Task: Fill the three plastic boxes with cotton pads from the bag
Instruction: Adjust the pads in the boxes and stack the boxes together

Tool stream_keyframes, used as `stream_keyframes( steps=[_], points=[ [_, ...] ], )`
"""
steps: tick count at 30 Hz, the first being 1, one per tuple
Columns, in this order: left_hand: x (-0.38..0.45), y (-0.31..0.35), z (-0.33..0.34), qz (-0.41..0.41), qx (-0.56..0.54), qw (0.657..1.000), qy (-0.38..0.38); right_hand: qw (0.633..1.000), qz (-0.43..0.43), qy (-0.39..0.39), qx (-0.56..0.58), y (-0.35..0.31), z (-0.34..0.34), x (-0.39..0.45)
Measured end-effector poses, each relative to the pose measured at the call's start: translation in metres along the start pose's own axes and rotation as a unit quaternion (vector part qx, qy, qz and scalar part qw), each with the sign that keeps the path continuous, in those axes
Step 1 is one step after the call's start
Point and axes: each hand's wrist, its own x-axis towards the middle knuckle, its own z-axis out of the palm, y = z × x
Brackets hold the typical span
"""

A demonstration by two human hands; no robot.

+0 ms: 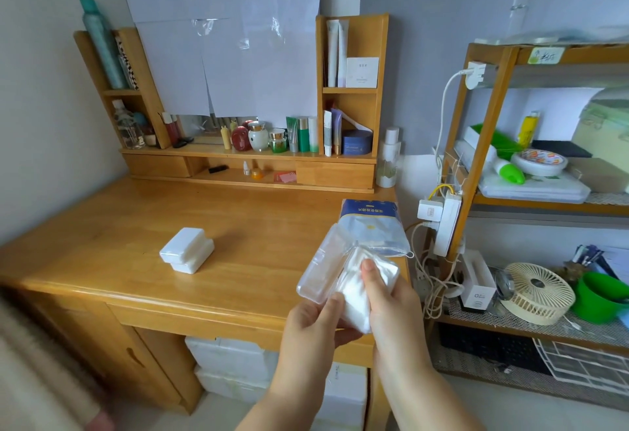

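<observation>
While held above the desk's (pixel 143 212) front right corner, open plastic box (pixel 318 272) gripped from below by left hand (pixel 311 323), thumb curled on its near edge. Right hand (pixel 391 301) closed around cotton pads (pixel 355 289), thumb pressing them into the box. Bag (pixel 372 226) lying just behind. Two closed boxes (pixel 187 250) stacked mid-desk, well apart.

White cotton pads (pixel 355 289); clear box (pixel 318 269); blue-topped bag (pixel 369 212).
</observation>
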Motion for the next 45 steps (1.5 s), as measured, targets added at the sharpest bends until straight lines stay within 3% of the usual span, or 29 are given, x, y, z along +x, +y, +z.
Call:
stream_keyframes(
  steps=[5, 11, 15, 19, 20, 22, 23, 25, 27, 28, 34, 38, 43, 45],
  points=[
    [0.005, 0.0, -0.003, -0.019, -0.005, 0.999, 0.03, 1.0, 0.002, 0.016, -0.024, 0.009, 0.003, 0.001],
    [0.002, -0.008, -0.009, -0.049, 0.008, 0.999, -0.006, 1.0, 0.013, 0.007, -0.017, 0.011, -0.004, 0.001],
    [0.002, -0.01, -0.008, -0.039, 0.009, 0.999, 0.028, 0.996, -0.02, 0.024, -0.087, 0.014, -0.002, -0.002],
    [-0.004, -0.004, -0.013, -0.085, 0.021, 0.996, -0.028, 0.985, -0.064, 0.015, -0.159, 0.01, -0.009, 0.001],
    [-0.006, -0.001, -0.018, -0.082, 0.025, 0.996, -0.024, 0.979, -0.076, 0.001, -0.189, 0.008, -0.012, 0.003],
    [-0.007, 0.01, -0.031, -0.002, 0.089, 0.996, 0.025, 0.961, -0.094, -0.035, -0.257, 0.006, -0.018, 0.007],
    [-0.006, 0.018, -0.037, 0.064, 0.165, 0.983, 0.046, 0.951, -0.101, -0.054, -0.287, 0.005, -0.02, 0.008],
    [-0.002, 0.036, -0.041, 0.181, 0.37, 0.911, 0.018, 0.936, -0.108, -0.098, -0.321, 0.003, -0.022, 0.008],
    [0.005, 0.048, -0.038, 0.223, 0.492, 0.841, -0.045, 0.923, -0.118, -0.147, -0.336, 0.0, -0.023, 0.008],
    [0.007, 0.053, -0.036, 0.221, 0.516, 0.825, -0.06, 0.914, -0.127, -0.168, -0.346, -0.002, -0.023, 0.007],
    [0.016, 0.07, -0.037, 0.165, 0.527, 0.826, -0.109, 0.89, -0.166, -0.202, -0.373, -0.014, -0.025, 0.009],
    [0.017, 0.075, -0.035, 0.174, 0.57, 0.791, -0.136, 0.886, -0.167, -0.215, -0.375, -0.016, -0.022, 0.006],
    [0.019, 0.072, -0.03, 0.187, 0.602, 0.77, -0.099, 0.866, -0.196, -0.203, -0.412, -0.014, -0.019, 0.001],
    [0.02, 0.069, -0.029, 0.193, 0.61, 0.763, -0.093, 0.833, -0.24, -0.199, -0.456, -0.012, -0.021, -0.001]
  ],
)
